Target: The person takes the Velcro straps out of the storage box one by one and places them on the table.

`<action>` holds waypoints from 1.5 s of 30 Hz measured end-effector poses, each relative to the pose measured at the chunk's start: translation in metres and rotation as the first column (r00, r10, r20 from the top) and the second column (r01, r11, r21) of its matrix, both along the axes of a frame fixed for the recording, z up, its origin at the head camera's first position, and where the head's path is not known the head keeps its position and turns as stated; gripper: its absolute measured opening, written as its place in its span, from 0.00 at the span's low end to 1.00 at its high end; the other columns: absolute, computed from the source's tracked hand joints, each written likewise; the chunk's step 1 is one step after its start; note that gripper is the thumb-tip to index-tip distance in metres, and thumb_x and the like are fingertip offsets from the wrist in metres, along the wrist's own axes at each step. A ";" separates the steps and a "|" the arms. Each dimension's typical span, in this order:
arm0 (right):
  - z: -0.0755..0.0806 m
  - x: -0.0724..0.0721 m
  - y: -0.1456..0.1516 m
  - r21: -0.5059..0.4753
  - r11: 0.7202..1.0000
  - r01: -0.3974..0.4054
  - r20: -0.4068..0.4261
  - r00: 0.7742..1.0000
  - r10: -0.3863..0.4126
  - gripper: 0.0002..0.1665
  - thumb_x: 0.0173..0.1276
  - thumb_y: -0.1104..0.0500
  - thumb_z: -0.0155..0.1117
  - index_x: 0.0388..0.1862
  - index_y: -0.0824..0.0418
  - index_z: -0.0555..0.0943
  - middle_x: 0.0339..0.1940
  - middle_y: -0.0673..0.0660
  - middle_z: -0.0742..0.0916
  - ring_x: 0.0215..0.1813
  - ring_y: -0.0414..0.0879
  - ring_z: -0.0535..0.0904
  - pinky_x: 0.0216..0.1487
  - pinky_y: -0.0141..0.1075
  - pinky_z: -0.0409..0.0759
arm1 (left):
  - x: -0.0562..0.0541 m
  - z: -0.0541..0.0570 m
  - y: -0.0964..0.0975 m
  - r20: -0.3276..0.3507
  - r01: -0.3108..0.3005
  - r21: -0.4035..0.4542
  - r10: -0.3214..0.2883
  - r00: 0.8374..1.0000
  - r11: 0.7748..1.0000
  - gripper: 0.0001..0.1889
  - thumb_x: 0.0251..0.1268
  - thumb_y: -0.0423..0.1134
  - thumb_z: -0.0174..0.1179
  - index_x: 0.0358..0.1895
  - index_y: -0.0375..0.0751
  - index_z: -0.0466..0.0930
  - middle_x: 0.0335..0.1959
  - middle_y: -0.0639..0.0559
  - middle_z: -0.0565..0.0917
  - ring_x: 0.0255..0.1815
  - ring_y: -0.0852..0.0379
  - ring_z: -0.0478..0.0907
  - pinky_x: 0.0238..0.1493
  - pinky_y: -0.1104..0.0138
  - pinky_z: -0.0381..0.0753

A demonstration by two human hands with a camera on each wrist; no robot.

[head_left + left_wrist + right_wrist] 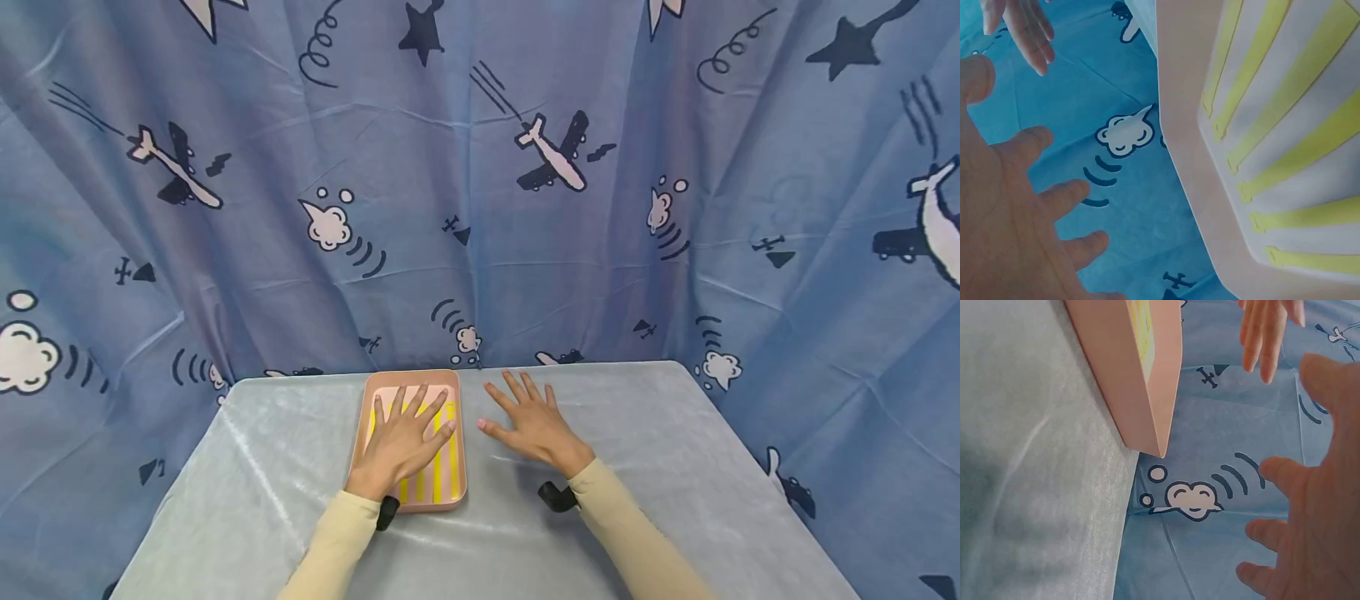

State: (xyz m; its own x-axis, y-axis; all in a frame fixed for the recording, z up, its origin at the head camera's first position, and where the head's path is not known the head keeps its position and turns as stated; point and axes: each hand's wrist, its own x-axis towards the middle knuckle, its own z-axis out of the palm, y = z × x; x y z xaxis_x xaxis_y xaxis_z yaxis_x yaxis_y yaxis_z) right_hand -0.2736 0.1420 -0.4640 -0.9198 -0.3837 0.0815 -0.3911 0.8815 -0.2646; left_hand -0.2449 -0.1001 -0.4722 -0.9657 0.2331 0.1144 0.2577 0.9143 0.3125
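A shallow pink tray (431, 506) lies on the table left of centre, with several narrow yellow strips (437, 475) side by side lengthwise on its pale bottom. Over the tray hovers my left hand (405, 446), palm down with its fingers spread, hiding part of the strips. To the right of the tray, my right hand (536, 429) is held above the table, also palm down and fingers spread. Neither hand holds anything. The left wrist view shows the strips' ends near the tray's rim (1185, 162); the right wrist view shows the tray's outer wall (1113, 381).
A grey cloth (285, 467) covers the table. Behind and around it hangs a blue curtain (420, 283) printed with planes, clouds and stars, close to the table's far edge. A dark wrist device (557, 497) sits at my right cuff, another (387, 512) at the left.
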 end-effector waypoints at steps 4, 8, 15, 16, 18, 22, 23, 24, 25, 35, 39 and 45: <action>-0.002 -0.001 -0.003 -0.002 1.000 0.001 -0.024 1.000 -0.001 0.46 0.67 0.23 0.43 0.79 0.41 0.58 0.82 0.56 0.55 0.82 0.62 0.42 0.73 0.72 0.41 | 0.002 -0.001 -0.003 -0.010 -0.010 0.004 0.010 1.000 1.000 0.35 0.70 0.72 0.35 0.76 0.65 0.59 0.80 0.50 0.57 0.81 0.39 0.44 0.74 0.33 0.37; -0.004 -0.001 -0.008 0.010 1.000 0.005 -0.027 1.000 -0.004 0.45 0.67 0.23 0.43 0.78 0.41 0.58 0.82 0.57 0.55 0.82 0.62 0.43 0.73 0.71 0.43 | 0.004 -0.002 -0.009 -0.030 -0.026 -0.020 0.026 0.999 0.999 0.34 0.70 0.72 0.35 0.75 0.66 0.59 0.79 0.50 0.58 0.81 0.39 0.47 0.74 0.33 0.41; -0.006 0.001 -0.020 0.000 1.000 -0.005 -0.023 1.000 0.005 0.44 0.68 0.25 0.45 0.79 0.41 0.58 0.83 0.55 0.55 0.82 0.60 0.44 0.74 0.69 0.43 | 0.006 -0.007 -0.020 -0.054 -0.045 0.002 0.045 0.998 0.999 0.34 0.71 0.71 0.36 0.75 0.64 0.60 0.79 0.48 0.58 0.80 0.38 0.48 0.74 0.33 0.40; -0.007 0.001 -0.021 -0.001 1.000 -0.008 -0.024 1.000 0.008 0.44 0.68 0.26 0.45 0.79 0.41 0.57 0.83 0.54 0.55 0.82 0.60 0.44 0.74 0.69 0.43 | 0.007 -0.007 -0.022 -0.052 -0.045 0.014 0.046 0.998 0.999 0.33 0.71 0.70 0.36 0.75 0.64 0.60 0.79 0.48 0.58 0.80 0.38 0.47 0.74 0.33 0.40; -0.008 0.001 -0.023 -0.001 1.000 -0.015 -0.024 1.000 0.015 0.44 0.69 0.26 0.45 0.79 0.41 0.57 0.83 0.54 0.54 0.82 0.60 0.45 0.75 0.69 0.43 | 0.008 -0.009 -0.026 -0.047 -0.047 0.035 0.049 0.998 0.998 0.33 0.72 0.69 0.38 0.75 0.63 0.61 0.79 0.47 0.57 0.81 0.37 0.46 0.73 0.31 0.40; -0.010 0.002 -0.027 0.000 1.000 -0.024 -0.036 0.999 0.024 0.44 0.69 0.25 0.43 0.78 0.42 0.59 0.82 0.54 0.56 0.82 0.60 0.47 0.74 0.68 0.46 | 0.011 -0.012 -0.033 -0.039 -0.068 0.045 0.070 0.997 0.997 0.32 0.72 0.66 0.41 0.76 0.61 0.60 0.79 0.46 0.57 0.81 0.37 0.46 0.72 0.31 0.41; -0.010 0.003 -0.028 0.001 1.000 -0.025 -0.038 0.999 0.025 0.44 0.69 0.25 0.43 0.78 0.42 0.59 0.82 0.55 0.56 0.82 0.59 0.47 0.74 0.68 0.46 | 0.012 -0.013 -0.035 -0.037 -0.074 0.049 0.076 0.996 0.996 0.32 0.73 0.66 0.42 0.76 0.61 0.60 0.80 0.46 0.56 0.81 0.37 0.45 0.72 0.31 0.41; -0.010 0.003 -0.029 0.001 1.000 -0.029 -0.040 0.999 0.029 0.43 0.69 0.25 0.43 0.78 0.42 0.60 0.82 0.55 0.57 0.82 0.60 0.48 0.74 0.68 0.47 | 0.013 -0.014 -0.037 -0.034 -0.082 0.055 0.084 0.996 0.995 0.32 0.73 0.65 0.43 0.76 0.60 0.60 0.80 0.46 0.56 0.81 0.37 0.45 0.72 0.31 0.42; -0.011 0.003 -0.030 0.004 1.000 -0.030 -0.037 0.999 0.031 0.43 0.69 0.25 0.42 0.78 0.42 0.60 0.82 0.55 0.57 0.82 0.59 0.48 0.75 0.68 0.47 | 0.014 -0.016 -0.039 -0.028 -0.089 0.061 0.091 0.995 0.994 0.32 0.73 0.64 0.43 0.76 0.60 0.60 0.80 0.45 0.55 0.81 0.36 0.45 0.73 0.31 0.42; -0.014 0.008 -0.043 -0.037 0.996 -0.083 -0.012 0.997 0.082 0.42 0.70 0.28 0.46 0.78 0.42 0.60 0.81 0.55 0.60 0.81 0.58 0.51 0.75 0.67 0.49 | 0.020 -0.029 -0.058 -0.017 -0.147 0.152 0.152 0.988 0.977 0.31 0.75 0.58 0.47 0.77 0.55 0.59 0.79 0.42 0.56 0.79 0.35 0.49 0.71 0.35 0.56; -0.017 0.009 -0.048 -0.043 0.993 -0.112 -0.023 0.994 0.111 0.40 0.70 0.29 0.48 0.77 0.43 0.62 0.79 0.55 0.63 0.80 0.58 0.54 0.75 0.66 0.51 | 0.023 -0.033 -0.064 0.015 -0.185 0.196 0.185 0.983 0.963 0.31 0.76 0.57 0.45 0.78 0.54 0.56 0.79 0.42 0.56 0.80 0.37 0.49 0.71 0.37 0.59; -0.021 0.012 -0.056 -0.043 0.990 -0.137 -0.025 0.990 0.136 0.40 0.70 0.29 0.49 0.75 0.43 0.65 0.78 0.55 0.65 0.79 0.57 0.57 0.76 0.64 0.51 | 0.025 -0.038 -0.072 0.039 -0.258 0.240 0.256 0.966 0.936 0.30 0.75 0.53 0.47 0.77 0.53 0.57 0.78 0.42 0.58 0.77 0.38 0.57 0.63 0.34 0.67</action>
